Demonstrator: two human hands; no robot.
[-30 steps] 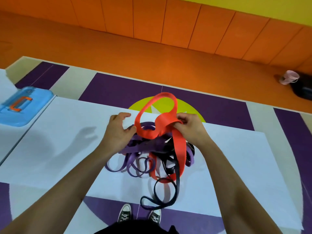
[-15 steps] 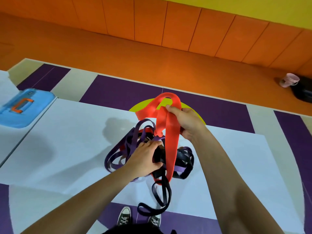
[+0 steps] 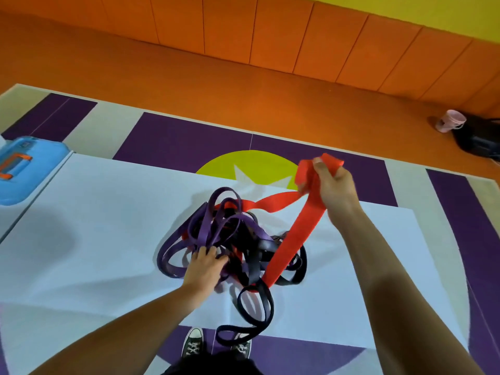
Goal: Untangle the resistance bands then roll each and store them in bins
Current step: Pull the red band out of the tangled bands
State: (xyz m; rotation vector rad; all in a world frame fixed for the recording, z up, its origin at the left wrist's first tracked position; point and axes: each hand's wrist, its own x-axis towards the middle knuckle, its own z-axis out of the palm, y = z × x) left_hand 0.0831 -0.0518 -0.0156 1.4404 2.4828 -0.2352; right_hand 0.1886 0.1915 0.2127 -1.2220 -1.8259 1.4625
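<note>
the tangle of bands [image 3: 232, 247] lay in the middle of the white table [image 3: 94, 226], purple, black and red loops knotted together. the right hand [image 3: 334, 185] was up at 1 o'clock from the heap, above the table's far edge, its fingers and thumb curled tight round a bunched fold of the red band [image 3: 295, 236]. from that fist 2 stretches of red ran back down: 1 broad strip slanting toward 7 o'clock into the near side of the heap, the other twisting toward 9 o'clock into its far side. the left hand [image 3: 205, 266] sat on the heap's 8 o'clock side, fingers bent down among the purple bands [image 3: 216, 228]; whether they closed round a strand could not be told. a black band [image 3: 255, 307] trailed out at 6 o'clock and hung over the near edge of the table, above 2 shoes [image 3: 193, 345]. a blue bin [image 3: 27, 171] with an orange handle stood at 9 o'clock, at the frame's edge. on the orange floor at 2 o'clock a pink cup [image 3: 450, 123] stood just beside a black bag [image 3: 479, 139].
</note>
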